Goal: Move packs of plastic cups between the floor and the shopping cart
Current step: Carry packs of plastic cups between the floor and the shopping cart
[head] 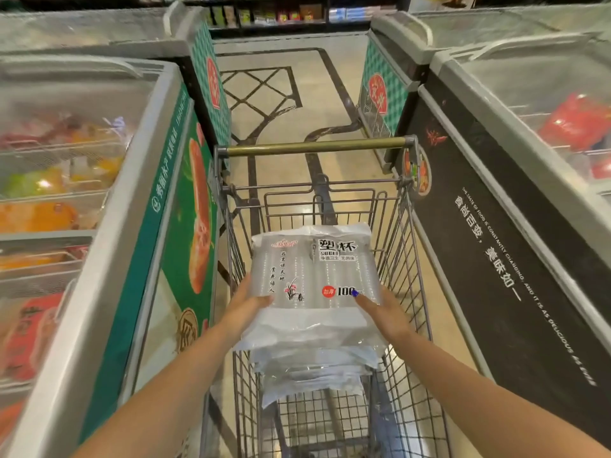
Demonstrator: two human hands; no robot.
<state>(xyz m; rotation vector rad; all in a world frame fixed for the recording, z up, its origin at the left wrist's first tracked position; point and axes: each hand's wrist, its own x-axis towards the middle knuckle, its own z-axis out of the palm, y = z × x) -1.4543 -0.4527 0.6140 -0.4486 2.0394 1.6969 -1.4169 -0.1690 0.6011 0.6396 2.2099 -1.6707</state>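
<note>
Top pack of cups (pixel 312 276) sits on the stack in the shopping cart (pixel 410 259), long axis pointing away from me, left hand (pixel 246 304) and right hand (pixel 385 314) both gripping its near sides, about equally close.

We have one wide-angle view, worn on the head, looking forward and steeply down into the shopping cart (pixel 317 259) from close above, along the aisle floor (pixel 281 94) toward far shelves (pixel 281 11).
</note>
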